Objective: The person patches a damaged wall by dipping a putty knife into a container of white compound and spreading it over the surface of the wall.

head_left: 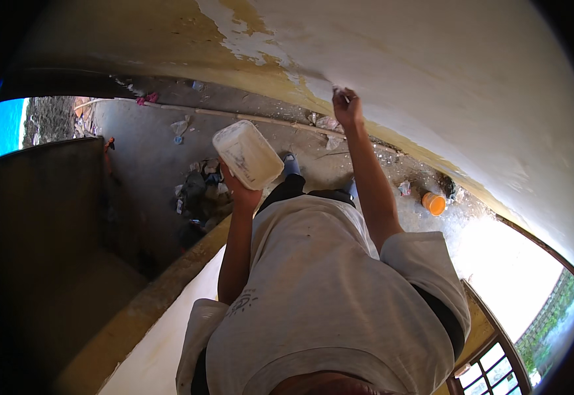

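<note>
White short-sleeved shirt [326,289], lower centre of frame. Left hand [239,189], centre left: fingers wrapped around the lower left side of a rectangular off-white plastic tub [268,153], opening upward, pale residue inside, long axis upper left to lower right. Right hand [348,112], upper centre: fingers bent, at the plastered wall [445,99]; whether they pinch anything cannot be told. The tub lies to their lower left, well apart; the right hand is nearer the wall. Beyond, on floor: pale pole [254,118], orange bucket [434,204].
</note>
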The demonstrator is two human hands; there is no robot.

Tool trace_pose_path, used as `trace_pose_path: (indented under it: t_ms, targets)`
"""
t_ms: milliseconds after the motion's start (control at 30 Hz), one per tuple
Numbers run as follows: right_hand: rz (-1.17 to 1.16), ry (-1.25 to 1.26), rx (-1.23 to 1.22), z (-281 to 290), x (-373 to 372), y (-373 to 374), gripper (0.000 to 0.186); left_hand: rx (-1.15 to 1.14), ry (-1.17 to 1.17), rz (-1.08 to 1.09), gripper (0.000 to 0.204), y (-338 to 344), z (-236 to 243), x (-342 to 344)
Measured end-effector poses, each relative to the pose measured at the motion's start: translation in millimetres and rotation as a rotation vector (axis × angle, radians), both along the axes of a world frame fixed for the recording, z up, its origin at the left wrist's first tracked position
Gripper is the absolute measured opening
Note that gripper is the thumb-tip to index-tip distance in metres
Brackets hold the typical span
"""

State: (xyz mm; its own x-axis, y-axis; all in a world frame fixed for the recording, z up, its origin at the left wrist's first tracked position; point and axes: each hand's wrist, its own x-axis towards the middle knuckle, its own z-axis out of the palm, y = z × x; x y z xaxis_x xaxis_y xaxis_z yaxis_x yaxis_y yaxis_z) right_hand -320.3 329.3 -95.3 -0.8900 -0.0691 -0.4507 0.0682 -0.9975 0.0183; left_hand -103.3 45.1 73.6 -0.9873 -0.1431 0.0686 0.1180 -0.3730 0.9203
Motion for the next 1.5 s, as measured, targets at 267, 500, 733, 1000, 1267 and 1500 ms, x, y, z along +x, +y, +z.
trace_pose_path:
  t_ms: [267, 500, 733, 1000, 1267, 1500]
  targets:
    - [-0.134, 0.182, -0.082, 126.3, 125.0, 28.1, 0.018, 0.679, -0.333, 0.044, 0.059, -12.3, -15.9, -11.6]
    - [0.129, -0.032, 0.162, 3.6, 97.4, -28.9, 0.021, 0.625, -0.344, -0.015, 0.061, -1.2, -8.8, -20.6]
    - [0.090, -0.138, 0.092, 1.5, 17.7, -83.5, 0.020, 0.494, -0.379, -0.011, 0.066, -15.4, 4.2, -15.2]
    - [-0.064, 0.046, -0.184, 79.8, 45.1, 0.4, 0.016, 0.445, -0.325, -0.067, 0.069, 13.3, 13.7, -25.9]
    - [-0.278, 0.210, -0.338, 160.2, 131.4, 166.3, 0.029, 0.669, -0.445, -0.323, 0.053, 102.6, 16.7, -49.2]
    - [-0.550, 0.048, 0.270, 144.2, 197.8, 205.7, 0.028, 0.658, -0.460, -0.277, 0.053, 116.6, -0.9, -48.9]
